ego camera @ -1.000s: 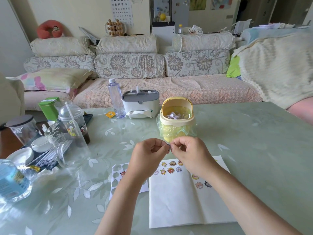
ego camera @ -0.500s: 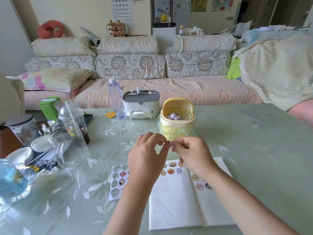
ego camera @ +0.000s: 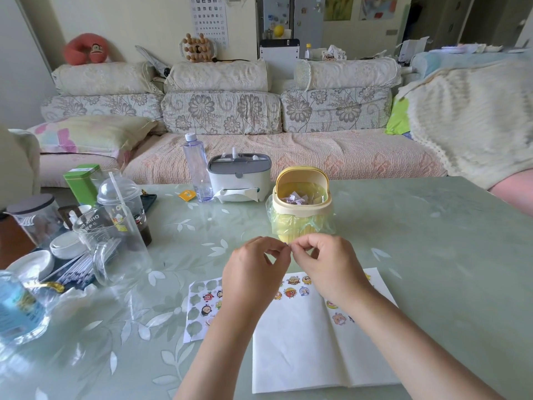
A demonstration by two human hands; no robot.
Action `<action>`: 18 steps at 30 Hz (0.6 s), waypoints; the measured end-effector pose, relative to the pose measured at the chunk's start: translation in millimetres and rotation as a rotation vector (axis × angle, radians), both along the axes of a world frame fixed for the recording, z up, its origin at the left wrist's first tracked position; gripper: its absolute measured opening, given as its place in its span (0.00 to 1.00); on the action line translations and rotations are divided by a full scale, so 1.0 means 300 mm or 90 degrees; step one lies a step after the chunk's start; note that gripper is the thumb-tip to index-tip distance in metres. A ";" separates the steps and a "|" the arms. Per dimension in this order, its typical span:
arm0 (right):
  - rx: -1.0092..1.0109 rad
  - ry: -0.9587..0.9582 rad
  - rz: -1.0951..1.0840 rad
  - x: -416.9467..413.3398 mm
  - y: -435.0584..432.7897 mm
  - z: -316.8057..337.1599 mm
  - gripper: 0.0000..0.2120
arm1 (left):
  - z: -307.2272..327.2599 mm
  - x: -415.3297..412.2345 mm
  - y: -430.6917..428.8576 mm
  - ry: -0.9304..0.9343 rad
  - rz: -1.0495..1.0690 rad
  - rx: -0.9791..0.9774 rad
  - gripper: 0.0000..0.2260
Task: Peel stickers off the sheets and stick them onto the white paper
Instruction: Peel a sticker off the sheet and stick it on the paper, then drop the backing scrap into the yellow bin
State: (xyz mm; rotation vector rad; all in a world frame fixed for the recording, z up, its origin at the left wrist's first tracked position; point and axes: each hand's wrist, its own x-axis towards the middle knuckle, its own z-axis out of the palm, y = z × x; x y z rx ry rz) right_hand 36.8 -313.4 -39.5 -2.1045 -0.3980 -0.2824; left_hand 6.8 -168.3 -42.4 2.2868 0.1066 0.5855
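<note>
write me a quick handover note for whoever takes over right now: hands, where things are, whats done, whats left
Left hand and right hand: raised over the table, fingers of both pinching a small sticker between them; too small to tell more.
Sticker sheet: flat on the table, just left of the white paper, many slots already empty.
Done: several stickers sit near the paper's top edge.
Left: press this one onto the paper, then peel the ones remaining on the sheet.
</note>
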 end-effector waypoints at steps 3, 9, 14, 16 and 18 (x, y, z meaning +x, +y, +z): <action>-0.019 -0.016 0.004 -0.001 -0.001 0.002 0.06 | -0.008 0.007 -0.002 -0.006 -0.008 0.006 0.07; 0.028 0.044 0.006 0.009 -0.005 0.001 0.06 | -0.016 0.020 -0.003 -0.016 -0.032 -0.015 0.07; 0.103 0.127 0.009 0.008 0.001 0.015 0.07 | -0.008 0.020 -0.005 0.004 -0.082 -0.089 0.06; 0.151 0.178 0.024 0.006 0.003 0.021 0.07 | -0.002 0.017 -0.006 0.018 -0.105 -0.130 0.06; 0.186 0.209 0.047 0.005 0.003 0.023 0.06 | 0.000 0.020 -0.003 0.026 -0.121 -0.151 0.07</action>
